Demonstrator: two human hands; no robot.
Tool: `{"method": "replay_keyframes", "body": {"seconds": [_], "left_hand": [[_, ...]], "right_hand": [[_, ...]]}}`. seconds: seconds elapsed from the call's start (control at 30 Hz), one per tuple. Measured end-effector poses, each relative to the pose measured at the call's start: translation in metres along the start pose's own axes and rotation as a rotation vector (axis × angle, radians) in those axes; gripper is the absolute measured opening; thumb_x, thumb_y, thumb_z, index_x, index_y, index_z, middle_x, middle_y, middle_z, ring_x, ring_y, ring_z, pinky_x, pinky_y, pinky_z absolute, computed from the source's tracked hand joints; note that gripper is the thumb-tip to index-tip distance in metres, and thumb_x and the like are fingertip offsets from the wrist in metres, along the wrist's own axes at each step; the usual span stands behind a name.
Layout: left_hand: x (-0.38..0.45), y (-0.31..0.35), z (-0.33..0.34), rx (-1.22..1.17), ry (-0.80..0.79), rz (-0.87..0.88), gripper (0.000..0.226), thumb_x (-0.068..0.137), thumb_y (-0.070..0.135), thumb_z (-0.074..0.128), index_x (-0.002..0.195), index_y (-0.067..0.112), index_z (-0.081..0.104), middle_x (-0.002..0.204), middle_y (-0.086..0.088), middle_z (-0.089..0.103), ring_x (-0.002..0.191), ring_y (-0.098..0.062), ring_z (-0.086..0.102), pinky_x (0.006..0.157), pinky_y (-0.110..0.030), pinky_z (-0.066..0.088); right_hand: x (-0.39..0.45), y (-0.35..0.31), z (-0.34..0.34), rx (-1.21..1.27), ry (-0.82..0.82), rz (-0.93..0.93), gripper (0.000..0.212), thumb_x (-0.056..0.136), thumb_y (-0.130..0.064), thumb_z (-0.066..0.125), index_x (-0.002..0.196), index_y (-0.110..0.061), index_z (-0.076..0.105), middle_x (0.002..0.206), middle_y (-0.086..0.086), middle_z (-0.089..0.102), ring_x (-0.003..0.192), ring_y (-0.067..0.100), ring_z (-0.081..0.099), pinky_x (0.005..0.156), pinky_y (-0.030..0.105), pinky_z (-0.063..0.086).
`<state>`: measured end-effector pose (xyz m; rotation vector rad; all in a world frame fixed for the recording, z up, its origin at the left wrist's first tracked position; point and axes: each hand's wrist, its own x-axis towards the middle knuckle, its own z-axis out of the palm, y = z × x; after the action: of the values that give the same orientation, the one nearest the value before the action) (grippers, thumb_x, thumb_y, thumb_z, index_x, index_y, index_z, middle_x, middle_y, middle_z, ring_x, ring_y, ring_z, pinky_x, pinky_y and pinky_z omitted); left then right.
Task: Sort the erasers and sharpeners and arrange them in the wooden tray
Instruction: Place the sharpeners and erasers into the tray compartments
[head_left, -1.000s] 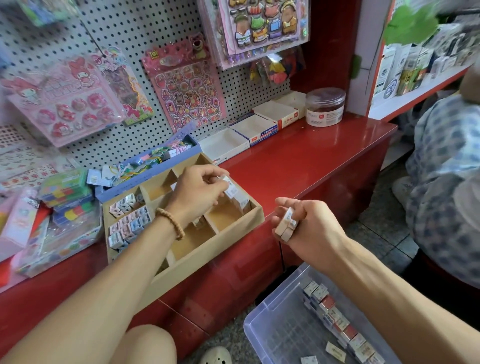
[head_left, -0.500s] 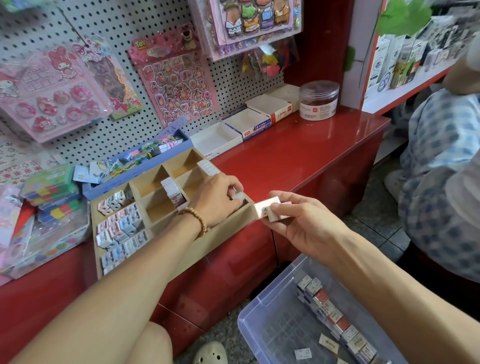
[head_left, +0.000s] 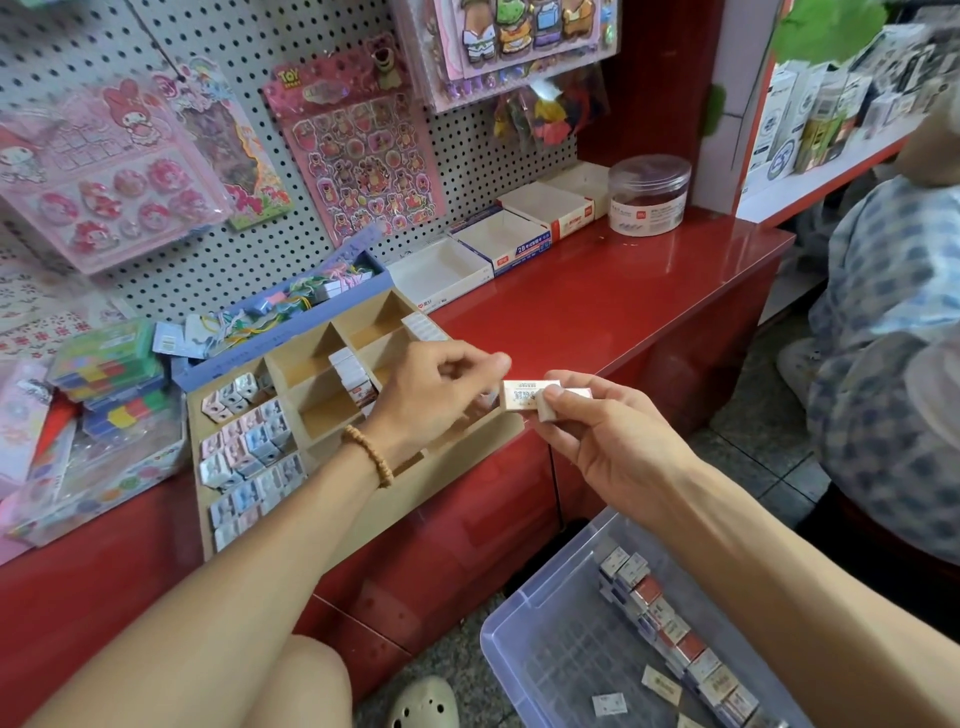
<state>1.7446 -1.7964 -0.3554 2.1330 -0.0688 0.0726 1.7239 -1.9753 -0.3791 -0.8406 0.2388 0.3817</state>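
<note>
Right hand (head_left: 602, 441) pinches erasers (head_left: 530, 397); left hand (head_left: 431, 395) reaches for them.

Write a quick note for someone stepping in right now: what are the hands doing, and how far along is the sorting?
Right hand pinches a white eraser beside the wooden tray. Left hand, fingers curled, reaches for it; whether it touches yet is unclear.
Done: sharpeners fill the tray's left compartments; some erasers stand in the middle ones.
Left: several compartments are empty; more erasers wait in the plastic bin on the floor.
</note>
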Motion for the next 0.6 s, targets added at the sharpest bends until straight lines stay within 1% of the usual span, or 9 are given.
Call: {"method": "replay_keyframes", "body": {"seconds": [0.07,0.13,0.23,0.3,0.33,0.37,0.43,0.5,0.6], "left_hand": [[-0.004,0.006,0.002,-0.068,-0.105,-0.007,0.009,0.084,0.017,0.076,0.090,0.011,0.073,0.082,-0.011,0.072,0.068,-0.018,0.069,0.057,-0.026,0.055],[-0.002,0.009,0.001,-0.053,-0.112,0.006,0.010,0.083,0.010,0.077,0.092,0.012,0.072,0.087,-0.011,0.072,0.069,-0.020,0.070,0.058,-0.025,0.056],[0.005,0.010,-0.010,-0.084,-0.041,0.007,0.013,0.084,0.000,0.073,0.093,0.009,0.069,0.085,-0.013,0.070,0.064,-0.019,0.071,0.052,-0.021,0.053],[0.014,0.010,-0.021,-0.078,0.066,-0.012,0.015,0.082,-0.003,0.072,0.093,0.007,0.067,0.085,-0.014,0.069,0.061,-0.017,0.069,0.050,-0.021,0.052],[0.020,0.010,-0.027,-0.063,0.121,-0.026,0.016,0.082,-0.004,0.072,0.094,0.005,0.067,0.086,-0.015,0.068,0.062,-0.017,0.069,0.051,-0.022,0.053],[0.026,0.008,-0.033,-0.034,0.164,-0.041,0.016,0.082,-0.004,0.072,0.095,0.004,0.066,0.087,-0.014,0.069,0.063,-0.018,0.068,0.052,-0.023,0.055],[0.039,0.001,-0.044,0.082,0.208,-0.050,0.017,0.081,0.000,0.074,0.094,0.008,0.067,0.087,-0.010,0.071,0.067,-0.021,0.071,0.059,-0.031,0.060],[0.050,-0.008,-0.052,0.213,0.206,-0.051,0.017,0.080,0.005,0.076,0.089,0.017,0.067,0.082,-0.006,0.072,0.068,-0.019,0.072,0.068,-0.040,0.062],[0.060,-0.018,-0.054,0.314,0.176,-0.059,0.016,0.080,0.007,0.075,0.087,0.020,0.067,0.078,-0.004,0.072,0.065,-0.016,0.071,0.070,-0.041,0.062]], "right_hand": [[0.000,0.001,0.003,-0.005,-0.002,-0.023,0.013,0.092,0.004,0.063,0.105,0.004,0.063,0.098,0.021,0.072,0.085,0.023,0.073,0.069,0.025,0.061],[0.001,0.001,0.006,-0.032,0.000,-0.046,0.011,0.093,0.001,0.063,0.104,0.003,0.063,0.098,0.022,0.073,0.082,0.024,0.074,0.069,0.025,0.061],[0.002,0.001,0.010,-0.182,0.032,-0.083,0.008,0.096,-0.008,0.063,0.100,0.000,0.063,0.089,0.020,0.074,0.071,0.022,0.074,0.061,0.023,0.060],[0.004,0.003,0.009,-0.263,0.080,-0.109,0.007,0.097,-0.011,0.062,0.096,-0.004,0.063,0.076,0.012,0.069,0.058,0.014,0.066,0.050,0.019,0.052],[0.006,0.004,0.007,-0.273,0.100,-0.118,0.007,0.097,-0.010,0.062,0.095,-0.004,0.063,0.072,0.009,0.066,0.055,0.012,0.061,0.048,0.018,0.049],[0.009,0.005,0.006,-0.267,0.114,-0.122,0.005,0.097,-0.007,0.062,0.095,-0.002,0.064,0.071,0.008,0.064,0.054,0.011,0.058,0.049,0.018,0.048],[0.013,0.005,0.002,-0.234,0.136,-0.122,0.006,0.095,0.002,0.061,0.100,0.003,0.063,0.073,0.010,0.064,0.055,0.011,0.059,0.053,0.018,0.052],[0.017,0.004,0.000,-0.213,0.147,-0.107,0.012,0.093,0.008,0.060,0.104,0.005,0.062,0.077,0.014,0.066,0.057,0.013,0.064,0.056,0.020,0.055],[0.019,0.002,-0.002,-0.267,0.131,-0.087,0.015,0.090,0.010,0.062,0.103,0.001,0.064,0.078,0.012,0.066,0.056,0.013,0.061,0.055,0.021,0.054]]}}
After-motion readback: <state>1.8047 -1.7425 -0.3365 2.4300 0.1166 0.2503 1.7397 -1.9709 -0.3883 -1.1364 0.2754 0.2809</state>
